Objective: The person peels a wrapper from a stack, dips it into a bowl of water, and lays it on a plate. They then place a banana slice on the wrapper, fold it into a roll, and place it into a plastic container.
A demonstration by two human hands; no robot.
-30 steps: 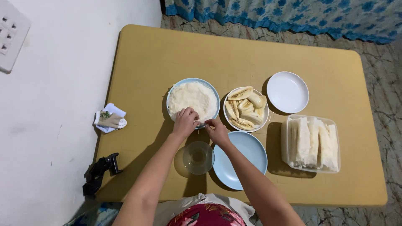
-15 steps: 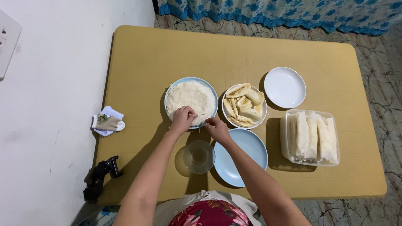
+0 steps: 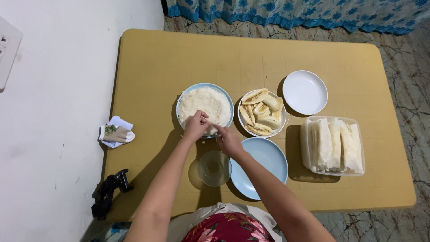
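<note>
Low yellow table (image 3: 179, 58) on a marbled floor (image 3: 403, 58). Resting on it: blue bowl (image 3: 227, 101) of white mash, white bowl (image 3: 281, 127) of banana slices, empty white plate (image 3: 305, 92), empty blue plate (image 3: 264, 166), clear glass (image 3: 214, 168), plastic tub (image 3: 333, 145) of white rolls.

Hands (image 3: 212, 132) at blue plate of white wrappers (image 3: 205, 105), yellow table (image 3: 156, 67)

Bare forearms, no sleeves; red floral top w/ white cloth
</note>
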